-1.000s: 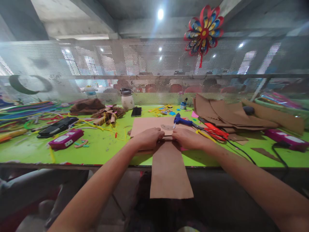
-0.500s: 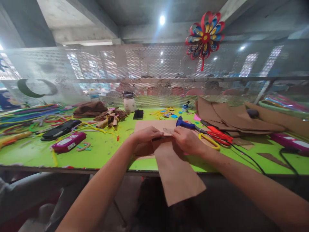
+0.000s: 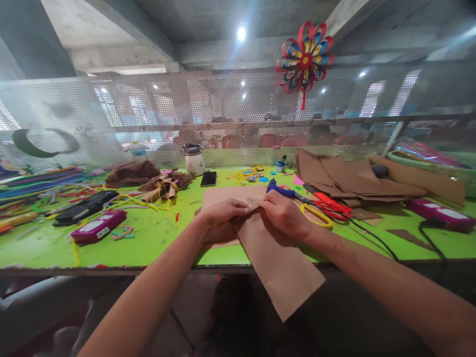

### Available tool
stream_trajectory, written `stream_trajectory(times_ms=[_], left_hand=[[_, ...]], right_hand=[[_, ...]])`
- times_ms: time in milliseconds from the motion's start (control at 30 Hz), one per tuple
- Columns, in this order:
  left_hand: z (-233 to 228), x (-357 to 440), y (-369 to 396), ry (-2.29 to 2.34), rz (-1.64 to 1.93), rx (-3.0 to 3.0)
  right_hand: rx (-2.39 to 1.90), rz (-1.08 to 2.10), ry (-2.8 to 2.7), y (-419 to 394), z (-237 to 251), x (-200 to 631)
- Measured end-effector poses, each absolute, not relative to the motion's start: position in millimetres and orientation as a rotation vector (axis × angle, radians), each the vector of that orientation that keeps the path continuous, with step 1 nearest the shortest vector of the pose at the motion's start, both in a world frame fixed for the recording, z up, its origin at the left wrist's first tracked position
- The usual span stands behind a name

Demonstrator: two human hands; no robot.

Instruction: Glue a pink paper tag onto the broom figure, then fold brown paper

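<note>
A long, matte brown paper strip [image 3: 277,255] is pinched at its top by the left hand [image 3: 219,214] and right hand [image 3: 284,214]. Its smooth rectangular tail is draped over the glossy green table [image 3: 156,233] edge.

Both bare forearms reach forward from the lower corners of the view and converge toward the middle. The left hand [image 3: 222,212] lies palm down, knuckles up, its fingers stretched to the right with the tips pressed together in a pinching grip. The right hand [image 3: 283,214] faces it, wrist slightly bent, back of the hand turned up and outward, fingers curled leftward with thumb and forefinger closed in a pinching grip. The fingertips of the two hands almost meet, just beside each other. Both elbows are out of view.
</note>
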State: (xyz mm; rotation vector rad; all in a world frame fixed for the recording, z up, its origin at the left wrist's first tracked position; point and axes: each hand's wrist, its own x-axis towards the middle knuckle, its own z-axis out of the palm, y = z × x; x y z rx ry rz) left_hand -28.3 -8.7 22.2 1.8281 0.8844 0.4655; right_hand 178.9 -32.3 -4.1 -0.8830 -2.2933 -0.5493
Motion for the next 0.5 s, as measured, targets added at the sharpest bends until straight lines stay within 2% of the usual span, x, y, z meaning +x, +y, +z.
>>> stream_trajectory(times_ms=[133, 367, 500], left_hand=[[25, -28, -11, 0.881, 0.46, 1.849], [27, -31, -13, 0.763, 0.411, 1.972], [26, -28, -15, 0.717, 0.406, 1.988]], right_hand=[[-0.799, -0.217, -2.214, -26, -6, 181], [-0.895, 0.757, -1.954, -23, 7, 188], [-1.069, 0.971, -1.954, -27, 11, 190]])
